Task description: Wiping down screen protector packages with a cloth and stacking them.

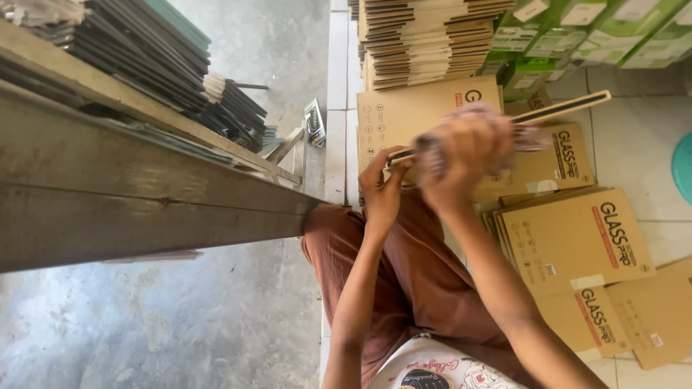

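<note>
Landmark: thin flat glass pane [562, 108], seen edge-on, held slantwise above the lap.
Left hand [380, 189]: fingers pinched on the pane's lower end.
Right hand [465, 155]: fingers curled, pressing a pinkish rag [530, 137] to the pane's middle.
Beneath pane: flat brown cardboard boxes [577, 238] on white floor tiles [634, 137].
Beyond pane: stacked cardboard sheets [425, 43].
</note>
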